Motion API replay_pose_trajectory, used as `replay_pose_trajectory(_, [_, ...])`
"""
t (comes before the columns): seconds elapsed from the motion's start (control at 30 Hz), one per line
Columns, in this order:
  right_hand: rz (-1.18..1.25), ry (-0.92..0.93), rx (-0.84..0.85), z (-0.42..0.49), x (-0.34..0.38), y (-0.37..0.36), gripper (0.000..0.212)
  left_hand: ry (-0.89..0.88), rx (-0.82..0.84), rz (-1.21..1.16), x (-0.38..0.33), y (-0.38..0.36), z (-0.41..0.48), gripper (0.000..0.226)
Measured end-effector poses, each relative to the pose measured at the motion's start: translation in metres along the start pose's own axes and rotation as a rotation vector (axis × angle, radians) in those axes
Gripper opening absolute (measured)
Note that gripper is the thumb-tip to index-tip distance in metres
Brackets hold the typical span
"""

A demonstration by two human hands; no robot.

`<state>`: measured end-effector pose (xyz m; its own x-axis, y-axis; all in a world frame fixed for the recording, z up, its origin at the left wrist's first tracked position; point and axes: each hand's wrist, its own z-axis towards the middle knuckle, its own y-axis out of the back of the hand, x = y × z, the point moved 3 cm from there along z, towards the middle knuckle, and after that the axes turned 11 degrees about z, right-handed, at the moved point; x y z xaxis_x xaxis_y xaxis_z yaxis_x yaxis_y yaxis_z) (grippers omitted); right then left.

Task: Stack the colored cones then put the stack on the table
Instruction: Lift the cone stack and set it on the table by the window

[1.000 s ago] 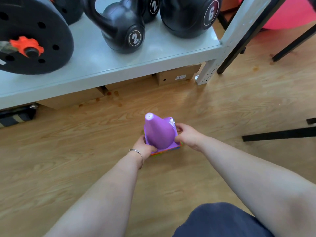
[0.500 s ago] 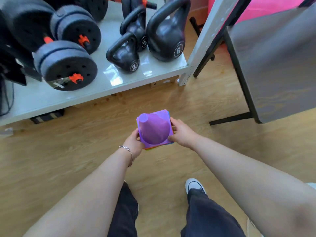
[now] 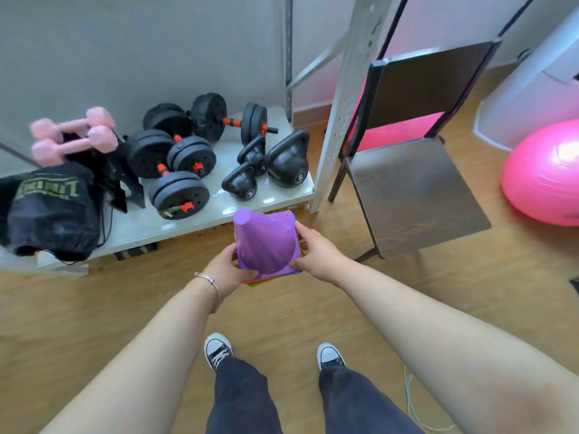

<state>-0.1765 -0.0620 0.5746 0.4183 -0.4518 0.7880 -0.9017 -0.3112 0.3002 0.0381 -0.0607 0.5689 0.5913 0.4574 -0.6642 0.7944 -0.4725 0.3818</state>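
Note:
I hold a stack of cones (image 3: 266, 242) in the air in front of me, well above the wooden floor. A purple cone is on top; orange, green and blue base edges show beneath it. My left hand (image 3: 227, 272) grips the stack's lower left corner. My right hand (image 3: 315, 252) grips its right side. The stack tilts with its tip pointing up and to the left. A small dark table (image 3: 416, 195) with black metal legs stands to the right of the stack, its top bare.
A low white shelf (image 3: 194, 220) ahead on the left carries black dumbbells (image 3: 178, 170), kettlebells (image 3: 286, 161), pink dumbbells (image 3: 73, 136) and a dark bag (image 3: 53, 211). A pink exercise ball (image 3: 545, 173) lies at the far right. My two shoes (image 3: 217, 352) stand on the floor below.
The stack has gone up from the floor with both hands on it. I have risen from a crouch, so the view now takes in the shelf, the table and the pink ball.

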Motion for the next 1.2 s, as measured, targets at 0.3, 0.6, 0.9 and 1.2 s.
replay_pose_trajectory(0.3, [-0.074,0.203,0.043,-0.104,0.111,0.05,0.079,-0.107,-0.181,0.121,-0.084,0.035,-0.133,0.063])
replay_pose_trajectory(0.6, [-0.161,0.476,0.04,-0.178,0.243,0.062,0.072,-0.235,-0.386,0.132,-0.152,0.101,-0.232,0.051])
replay_pose_trajectory(0.9, [-0.102,0.589,-0.032,-0.206,0.357,0.029,0.073,-0.413,-0.465,0.242,-0.193,0.223,-0.293,0.055])
replay_pose_trajectory(1.2, [-0.096,0.47,0.003,-0.19,0.409,-0.029,0.113,-0.408,-0.44,0.316,-0.157,0.307,-0.298,0.059])
